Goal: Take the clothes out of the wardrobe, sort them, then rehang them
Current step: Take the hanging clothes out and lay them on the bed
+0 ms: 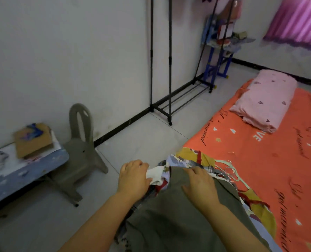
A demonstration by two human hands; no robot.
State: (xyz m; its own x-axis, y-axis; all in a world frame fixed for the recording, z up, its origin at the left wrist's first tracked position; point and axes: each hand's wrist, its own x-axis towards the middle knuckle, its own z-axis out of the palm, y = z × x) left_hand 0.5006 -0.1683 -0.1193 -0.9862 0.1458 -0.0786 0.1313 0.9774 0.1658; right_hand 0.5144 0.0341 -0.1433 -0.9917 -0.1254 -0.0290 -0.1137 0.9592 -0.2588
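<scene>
1. Left hand – lower centre of frame, fingers curled round a bunched white cloth, gripping it at the left edge of the pile.
2. Right hand – just right of the left hand, lying on top of an olive-green garment; fingers fairly straight and together, reaching the garment's top edge, thumb spread to the side, not gripping anything.
3. Pile of clothes – lower centre, heaped on the near corner of the bed; the olive-green garment is on top, with plaid, yellow and printed fabrics under it.
4. Mint-green hanger pokes out of the right side of the pile, onto the orange bedsheet.
5. Black garment rack – upper centre, against the wall, well apart from the pile; a bit of purple fabric shows at its top, cut off by the frame.
6. Pink pillow on the bed, right of frame.
7. Grey plastic chair at left, beside a desk carrying a cardboard box.
8. Purple curtain in the upper right corner.
</scene>
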